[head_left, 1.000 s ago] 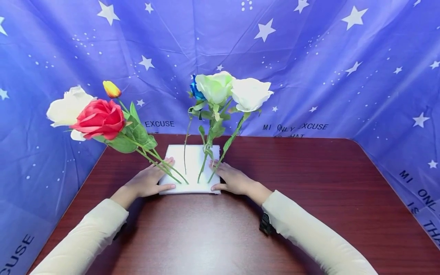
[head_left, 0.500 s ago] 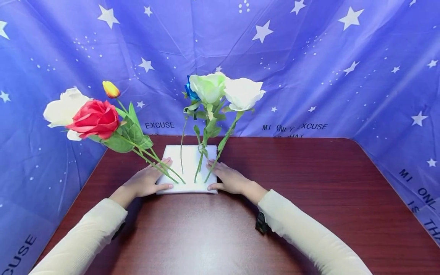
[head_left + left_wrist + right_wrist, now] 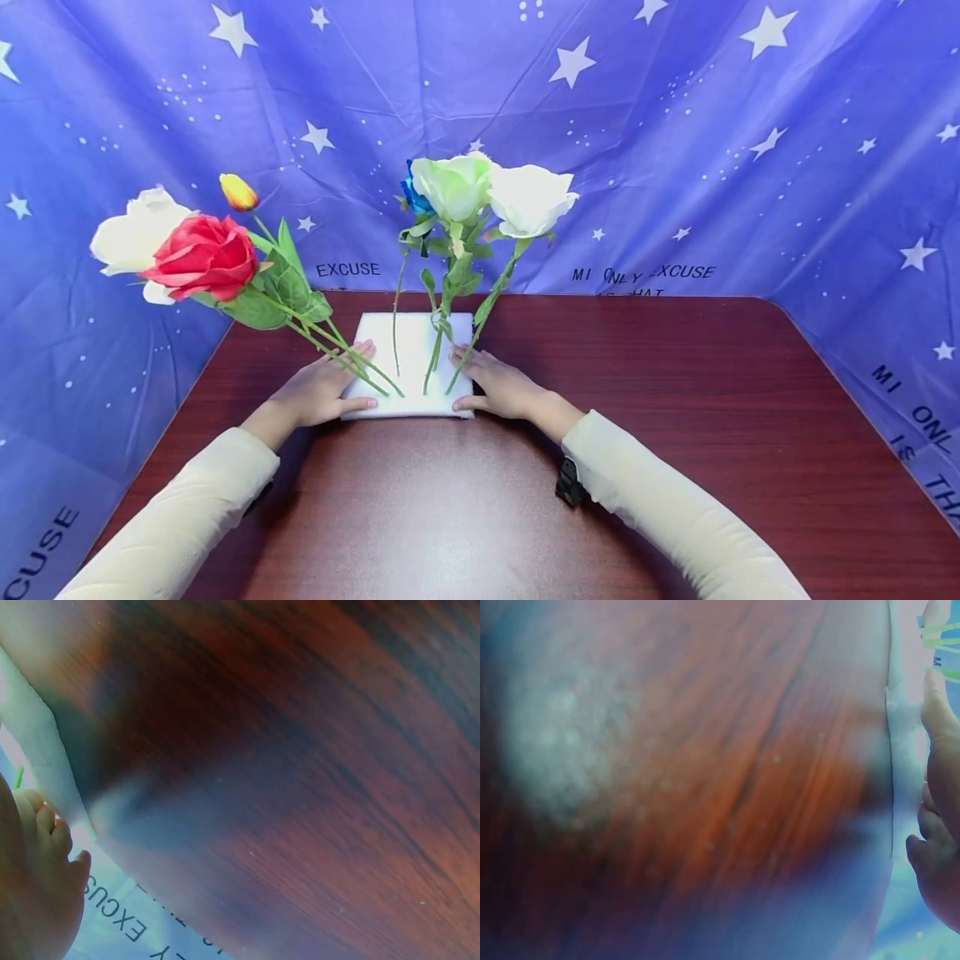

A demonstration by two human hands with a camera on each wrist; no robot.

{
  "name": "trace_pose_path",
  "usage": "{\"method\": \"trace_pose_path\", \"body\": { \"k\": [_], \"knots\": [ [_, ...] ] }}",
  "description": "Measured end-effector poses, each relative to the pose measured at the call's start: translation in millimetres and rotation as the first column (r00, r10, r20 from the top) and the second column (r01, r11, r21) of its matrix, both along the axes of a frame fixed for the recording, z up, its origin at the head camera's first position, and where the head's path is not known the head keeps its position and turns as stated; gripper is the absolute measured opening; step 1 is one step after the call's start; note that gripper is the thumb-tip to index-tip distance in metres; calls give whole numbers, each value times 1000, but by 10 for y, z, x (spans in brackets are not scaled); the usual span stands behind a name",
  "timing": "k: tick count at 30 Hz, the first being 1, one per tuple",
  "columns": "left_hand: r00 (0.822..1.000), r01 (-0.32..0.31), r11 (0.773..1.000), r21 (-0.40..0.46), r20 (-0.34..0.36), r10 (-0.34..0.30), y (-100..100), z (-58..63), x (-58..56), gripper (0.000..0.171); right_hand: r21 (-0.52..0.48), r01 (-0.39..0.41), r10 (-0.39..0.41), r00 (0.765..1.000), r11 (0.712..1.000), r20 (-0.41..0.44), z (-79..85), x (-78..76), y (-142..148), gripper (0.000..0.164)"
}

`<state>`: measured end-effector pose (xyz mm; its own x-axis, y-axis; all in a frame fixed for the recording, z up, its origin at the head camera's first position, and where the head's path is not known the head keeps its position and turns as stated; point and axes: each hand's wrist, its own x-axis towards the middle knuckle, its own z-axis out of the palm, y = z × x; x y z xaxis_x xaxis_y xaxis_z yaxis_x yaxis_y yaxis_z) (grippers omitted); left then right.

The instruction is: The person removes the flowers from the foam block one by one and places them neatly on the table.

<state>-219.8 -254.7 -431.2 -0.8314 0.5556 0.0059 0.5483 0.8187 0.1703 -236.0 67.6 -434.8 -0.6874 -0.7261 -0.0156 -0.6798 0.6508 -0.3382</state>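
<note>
A white foam board (image 3: pixel 420 408) lies on the table in the head view, with several artificial flowers stuck in it. My left hand (image 3: pixel 318 396) rests on its left edge, thumb and fingers spread apart. On the right edge lies my right hand (image 3: pixel 506 390), its thumb also spread from the fingers. Leaning left are a red rose (image 3: pixel 202 257), a white flower (image 3: pixel 138 233) and a yellow-orange tulip (image 3: pixel 239 192). Standing more upright are a pale green rose (image 3: pixel 453 187), a white rose (image 3: pixel 531 200) and a blue rose (image 3: pixel 415 190), partly hidden. The wrist views show each hand only partly.
The dark red wooden table (image 3: pixel 675 400) extends around the board on all sides. Behind it and at both sides hangs a blue curtain (image 3: pixel 480 75) printed with white stars and black lettering. A black strap (image 3: pixel 570 483) shows at the right sleeve's cuff.
Between one second and half a second ago, the foam board, its flowers and both hands shifted slightly left. Since then they have stayed nearly still, both hands still on the board's edges.
</note>
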Motion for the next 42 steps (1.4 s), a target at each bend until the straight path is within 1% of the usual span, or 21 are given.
{"method": "trace_pose_path", "body": {
  "k": [5, 10, 13, 16, 18, 21, 22, 24, 26, 29, 32, 35, 38, 39, 40, 42],
  "knots": [
    [1000, -9, 1000, 13, -7, 9, 2, -3, 14, 85, -14, 4, -4, 1000, 1000, 6, 4, -8, 7, 80],
    [999, -24, 998, 57, 44, 21, -12, -25, 10, 86, -19, 6, -6, 1000, 1000, 16, -1, -15, 8, 81],
    [998, -29, 997, 72, 50, 25, -21, -31, 9, 86, -21, 8, -8, 1000, 1000, 20, 7, -10, 4, 81],
    [999, -31, 997, 71, 42, 28, -24, -37, 7, 86, 10, 9, -8, 1000, 1000, -4, 25, 10, 9, 80],
    [999, -33, 997, 67, 45, 30, -23, -42, 5, 87, 40, 8, -7, 999, 999, -36, 36, 28, 22, 81],
    [999, -23, 998, 58, 38, 21, -13, -42, 7, 87, 79, 6, 1, 997, 997, -81, 44, 56, 50, 82],
    [999, -20, 998, 57, 36, 18, -11, -41, 8, 87, 76, 5, 1, 996, 997, -88, 48, 67, 61, 82],
    [1000, -13, 999, 48, 29, 12, -8, -37, 6, 87, 60, 6, -1, 996, 998, -92, 57, 92, 82, 81],
    [1000, -8, 999, 44, 24, 7, -9, -33, 2, 87, 25, 13, -11, 997, 1000, -72, 72, 120, 99, 79],
    [1000, -1, 999, 47, 11, 0, -11, -24, -1, 86, -54, 25, -27, 999, 998, -38, 93, 160, 124, 73],
    [1000, 9, 998, 64, -14, -8, -9, -17, 5, 84, -134, 33, -36, 999, 990, -14, 113, 190, 147, 67],
    [999, 15, 996, 83, -36, -12, -7, -16, 16, 83, -215, 36, -42, 999, 976, -21, 139, 206, 170, 61],
    [999, 11, 996, 90, -36, -8, -10, -15, 31, 83, -311, 74, -82, 997, 948, -13, 178, 206, 191, 56],
    [999, 9, 996, 92, -31, -6, -9, -12, 36, 83, -348, 97, -103, 995, 932, 3, 200, 202, 199, 54],
    [1000, 7, 996, 92, -25, -5, -10, -11, 37, 83, -393, 127, -123, 992, 911, 35, 218, 195, 205, 53],
    [1000, 2, 996, 87, -12, -1, -5, -3, 39, 83, -476, 187, -149, 982, 859, 115, 268, 176, 218, 52]
  ]
}}
